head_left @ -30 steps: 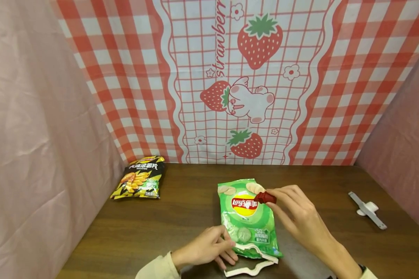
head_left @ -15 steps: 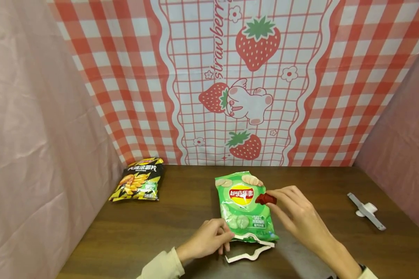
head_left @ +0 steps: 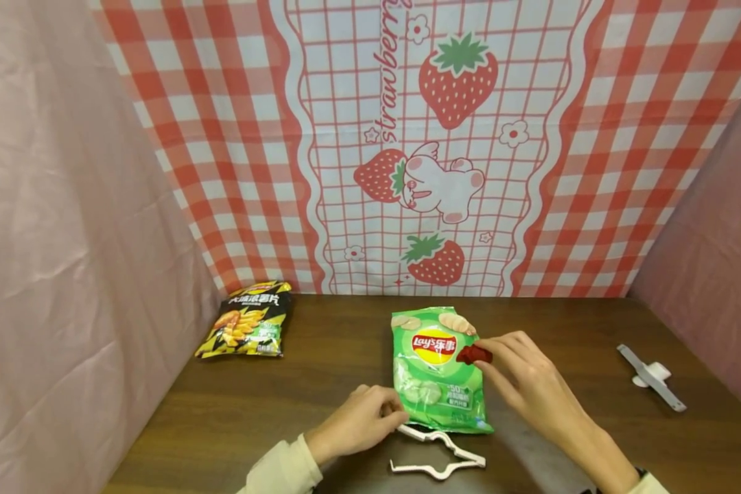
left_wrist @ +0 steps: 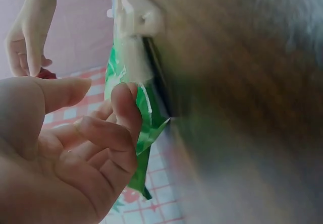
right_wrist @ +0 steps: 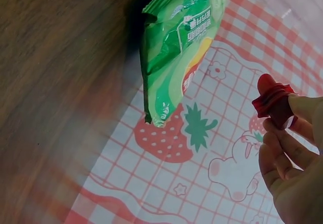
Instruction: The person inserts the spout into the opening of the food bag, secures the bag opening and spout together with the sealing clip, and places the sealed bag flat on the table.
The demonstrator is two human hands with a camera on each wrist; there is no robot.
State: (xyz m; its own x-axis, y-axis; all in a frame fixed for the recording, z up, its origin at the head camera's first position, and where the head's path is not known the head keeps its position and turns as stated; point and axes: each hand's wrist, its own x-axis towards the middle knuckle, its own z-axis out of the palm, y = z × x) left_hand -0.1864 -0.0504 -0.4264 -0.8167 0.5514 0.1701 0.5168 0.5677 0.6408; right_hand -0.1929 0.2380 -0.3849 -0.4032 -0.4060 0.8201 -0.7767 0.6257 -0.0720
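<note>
Bench point(head_left: 321, 367), dark and wood-grained, carries a glossy, puffed green chip bag point(head_left: 435, 377) at lower centre of the head frame. Overlapping its right edge there, a ridged dark-red piece point(head_left: 474, 354) is pinched in the right grip point(head_left: 534, 377). The left grip point(head_left: 358, 422), loosely curled, tips apart, sits beside a smooth white clip point(head_left: 477, 461) with wavy, splayed arms.

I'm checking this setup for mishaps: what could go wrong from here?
The small red piece, pinched by the right hand, might slip and drop. The white clip, open beside the left hand, could get nudged away. The green chip bag, close to both hands, might be knocked aside.
</note>
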